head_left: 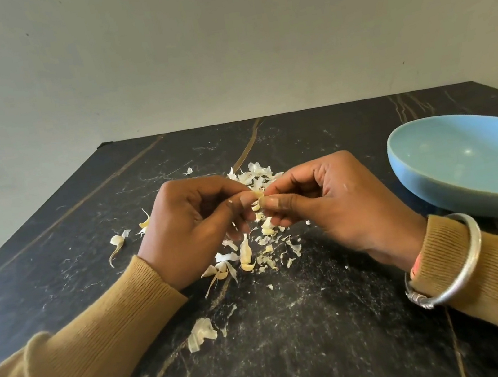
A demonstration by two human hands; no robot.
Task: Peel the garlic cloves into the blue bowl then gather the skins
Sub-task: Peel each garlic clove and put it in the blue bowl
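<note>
Closest to me a curl of skin (200,333) lies on the dark marbled surface (314,341) between two mustard sleeves (102,342), the right one ringed by a silver bangle (467,258). Just beyond, the left hand (195,229) and right hand (331,204) meet above the surface, both pinching one small garlic clove (257,198), with loose cloves (245,254) and skins (255,176) strewn beneath and behind them. Off to the right, apart from the hands, sits the blue bowl (465,160).

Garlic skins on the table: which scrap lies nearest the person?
The curled pale scrap lying alone beside the left sleeve; every other scrap lies farther back on the table.
</note>
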